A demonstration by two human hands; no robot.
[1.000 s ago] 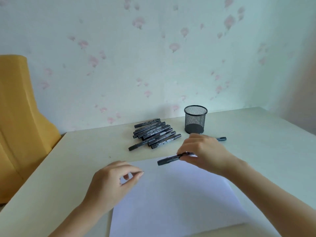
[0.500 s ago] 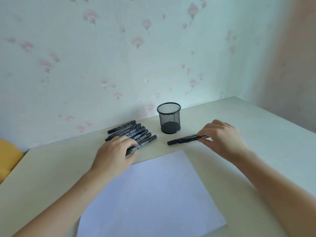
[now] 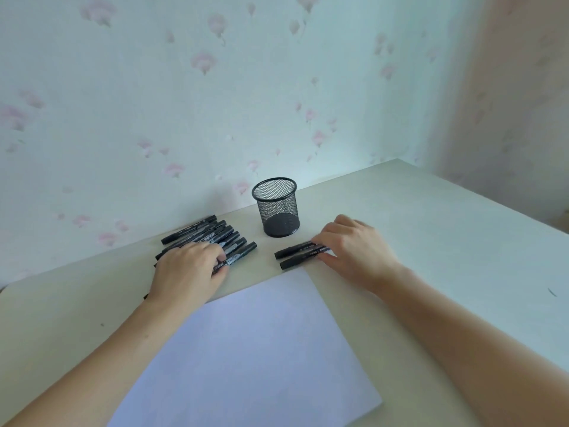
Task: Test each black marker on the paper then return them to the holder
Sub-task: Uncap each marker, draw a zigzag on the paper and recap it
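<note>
A row of several black markers (image 3: 201, 231) lies on the table left of the empty black mesh holder (image 3: 278, 211). My left hand (image 3: 187, 269) rests on the near end of that row, and its fingers and thumb pinch the nearest marker (image 3: 243, 251). Two more black markers (image 3: 295, 255) lie side by side in front of the holder. My right hand (image 3: 354, 251) covers their right ends, its curled fingers holding the nearer one. A blank white paper (image 3: 255, 349) lies in front of me, just below both hands.
The pale table (image 3: 431, 241) stands against a flowered wall, with its far right corner at the back. A small dark mark (image 3: 551, 291) sits near the right edge.
The view has swung right and the yellow chair is gone. My left hand reached onto the marker row. My right hand carried its marker back and set it beside another in front of the holder.
</note>
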